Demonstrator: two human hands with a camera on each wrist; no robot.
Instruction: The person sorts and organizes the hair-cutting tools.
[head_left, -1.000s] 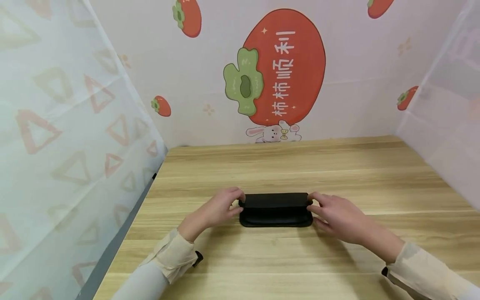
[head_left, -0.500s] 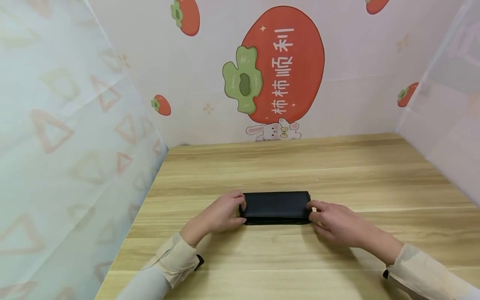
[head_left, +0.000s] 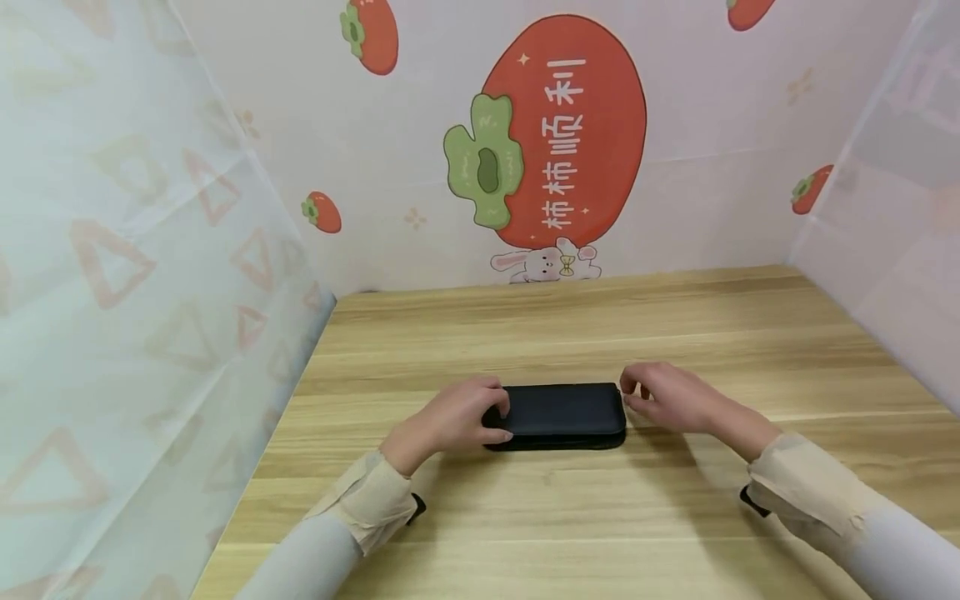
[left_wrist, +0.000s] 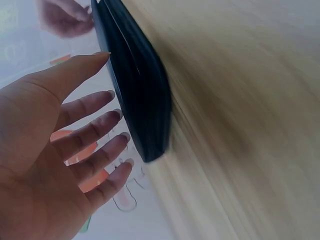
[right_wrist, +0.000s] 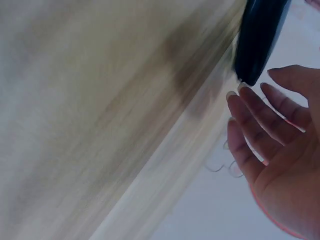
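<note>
A flat black case (head_left: 566, 410) with rounded corners lies on the wooden table in the head view, its lid down and a narrow dark gap along its front edge. My left hand (head_left: 467, 414) rests its thumb and fingertips on the left end of the lid. In the left wrist view, the left fingers (left_wrist: 95, 165) are spread and relaxed against the case (left_wrist: 137, 85). At the right end, my right hand (head_left: 670, 398) has its fingers bent loosely near the back corner. The right wrist view puts its fingertips at the tip of the case (right_wrist: 257, 45); whether they touch is unclear.
The wooden table (head_left: 570, 508) extends around the case on all sides. A printed sheet (head_left: 420, 150) with fruit pictures hangs behind the table. Pale sheets close off the left side (head_left: 150, 275) and the right side (head_left: 892, 208).
The case's raised flap has come down over its base. My left hand has moved slightly right onto the lid. The right hand has let go of the edge and shifted up to the back corner.
</note>
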